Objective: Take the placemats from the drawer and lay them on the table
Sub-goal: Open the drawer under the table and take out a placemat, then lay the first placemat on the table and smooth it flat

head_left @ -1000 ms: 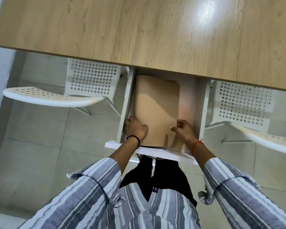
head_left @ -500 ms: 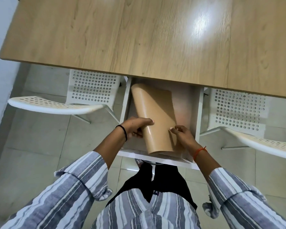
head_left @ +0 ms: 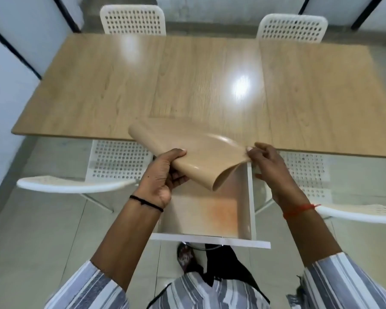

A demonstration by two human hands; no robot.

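Tan flexible placemats (head_left: 196, 157) held curled above open white drawer (head_left: 210, 238), frame centre.
Left hand (head_left: 161, 177) wraps their lower-left end; right hand (head_left: 267, 166) pinches right edge, near wooden table (head_left: 143, 85) edge.

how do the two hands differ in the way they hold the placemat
The left hand wraps its grip around the curled near end of the tan flexible placemat; the right hand only pinches its right edge with the fingertips. The left wrist wears a black band, the right a red thread. Both hold it above the open white drawer.
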